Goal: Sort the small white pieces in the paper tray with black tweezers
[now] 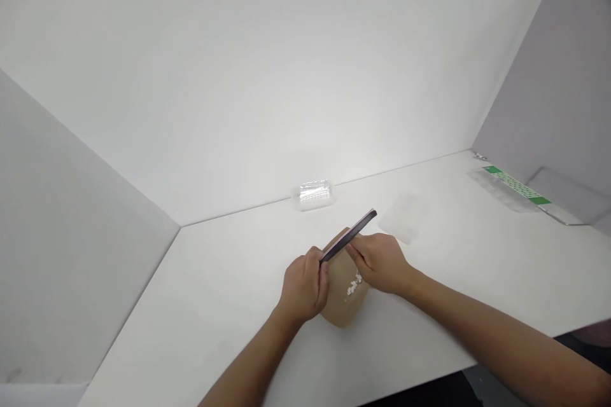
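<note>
My left hand [305, 285] is closed around the near end of a knife [351, 235], a dark, narrow shape seen almost edge-on that slants up to the right. My right hand [382, 262] has its fingers bent against the knife's side near the middle, thumb pointing down; part of those fingers is hidden. Under both hands is a brown cutting board [338, 305], rounded at its near end. Small white chopped pieces [354, 283] lie on it in a short row beside my right hand. What they were cut from cannot be told.
At the back, against the white wall, sits a clear plastic-wrapped white package [314, 194]. A translucent sheet or bag [401, 216] lies right of the board. Farther right are a clear bag with a green printed strip [518, 186] and a bent metal wire stand [568, 224] by the grey side panel.
</note>
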A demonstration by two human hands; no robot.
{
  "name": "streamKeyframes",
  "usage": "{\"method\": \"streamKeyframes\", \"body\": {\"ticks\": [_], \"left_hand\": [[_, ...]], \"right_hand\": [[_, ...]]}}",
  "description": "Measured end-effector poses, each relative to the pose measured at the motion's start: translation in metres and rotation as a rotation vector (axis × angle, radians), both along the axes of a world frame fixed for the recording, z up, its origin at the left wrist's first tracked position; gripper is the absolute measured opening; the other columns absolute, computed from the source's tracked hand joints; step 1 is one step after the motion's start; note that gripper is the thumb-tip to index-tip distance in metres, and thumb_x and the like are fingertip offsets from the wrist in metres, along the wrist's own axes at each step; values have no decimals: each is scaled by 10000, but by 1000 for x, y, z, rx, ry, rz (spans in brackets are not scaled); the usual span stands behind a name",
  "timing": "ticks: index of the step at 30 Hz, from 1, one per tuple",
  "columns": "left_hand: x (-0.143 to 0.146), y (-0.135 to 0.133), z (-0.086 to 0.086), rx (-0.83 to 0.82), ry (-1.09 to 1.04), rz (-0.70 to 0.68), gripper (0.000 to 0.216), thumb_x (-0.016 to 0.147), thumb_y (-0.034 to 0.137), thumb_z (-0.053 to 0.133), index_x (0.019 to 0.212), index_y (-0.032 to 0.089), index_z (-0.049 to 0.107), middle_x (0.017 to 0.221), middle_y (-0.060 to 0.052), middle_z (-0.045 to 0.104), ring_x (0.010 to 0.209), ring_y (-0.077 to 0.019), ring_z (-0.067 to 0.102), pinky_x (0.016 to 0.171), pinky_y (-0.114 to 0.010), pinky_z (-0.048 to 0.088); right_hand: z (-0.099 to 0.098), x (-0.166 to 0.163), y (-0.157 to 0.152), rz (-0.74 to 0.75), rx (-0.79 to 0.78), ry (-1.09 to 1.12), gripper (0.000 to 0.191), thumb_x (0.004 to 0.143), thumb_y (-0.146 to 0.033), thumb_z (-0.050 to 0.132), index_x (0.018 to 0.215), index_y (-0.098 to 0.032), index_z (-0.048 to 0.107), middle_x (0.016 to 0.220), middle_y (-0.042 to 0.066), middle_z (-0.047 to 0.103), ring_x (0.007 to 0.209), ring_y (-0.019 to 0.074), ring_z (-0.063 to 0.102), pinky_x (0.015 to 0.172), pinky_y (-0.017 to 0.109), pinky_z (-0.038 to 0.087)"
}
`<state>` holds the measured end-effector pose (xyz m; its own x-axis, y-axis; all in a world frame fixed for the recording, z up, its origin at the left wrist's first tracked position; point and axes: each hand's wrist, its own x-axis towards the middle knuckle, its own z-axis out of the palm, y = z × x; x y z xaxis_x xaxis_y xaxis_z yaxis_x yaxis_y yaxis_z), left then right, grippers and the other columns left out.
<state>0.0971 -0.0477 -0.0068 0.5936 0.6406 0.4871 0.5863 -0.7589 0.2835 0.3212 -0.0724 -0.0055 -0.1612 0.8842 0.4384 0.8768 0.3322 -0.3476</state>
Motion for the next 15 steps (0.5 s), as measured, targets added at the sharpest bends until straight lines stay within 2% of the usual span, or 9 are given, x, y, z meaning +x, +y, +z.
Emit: {"method": "streamKeyframes", "body": {"ticks": [3, 6, 9, 11, 15], "left_hand": [[-1, 0, 1, -4, 22, 60, 96, 1032, 253, 335, 1007, 236, 426, 874, -33, 639, 692, -192, 607, 637, -324, 437], [-2, 1, 1, -19, 48, 123, 102, 1038, 254, 326, 995, 241, 418, 813, -11, 616, 671, -193, 605, 615, -317, 412], [-2, 2, -1, -26, 58, 117, 95, 1035, 255, 337, 976, 244, 411, 775, 3, 597, 639, -189, 587, 594, -310, 387], [-1, 2, -1, -17, 68, 97, 98, 1031, 258, 343, 965, 244, 413, 778, 2, 597, 633, -188, 579, 595, -310, 382], [0, 2, -1, 40, 75, 64, 96, 1026, 245, 340, 970, 243, 417, 814, -9, 611, 650, -191, 584, 605, -311, 386]], "right_hand": [[1, 7, 1, -13, -7, 42, 407, 1070, -388, 327, 771, -205, 534, 617, -11, 586, 542, 125, 473, 572, 277, 204], [2, 20, 9, -99, -14, 109, 449, 1078, -429, 305, 718, -207, 453, 571, -26, 532, 514, 120, 419, 565, 275, 200], [2, 29, 16, -171, 0, 140, 446, 1076, -428, 303, 702, -208, 408, 556, -29, 508, 509, 120, 399, 562, 273, 198], [0, 28, 18, -161, 3, 128, 437, 1076, -423, 306, 713, -209, 422, 571, -24, 528, 523, 123, 418, 566, 274, 201], [-4, 12, 11, -34, -16, 96, 422, 1080, -410, 316, 745, -208, 474, 613, -14, 573, 535, 120, 454, 568, 275, 211]]}}
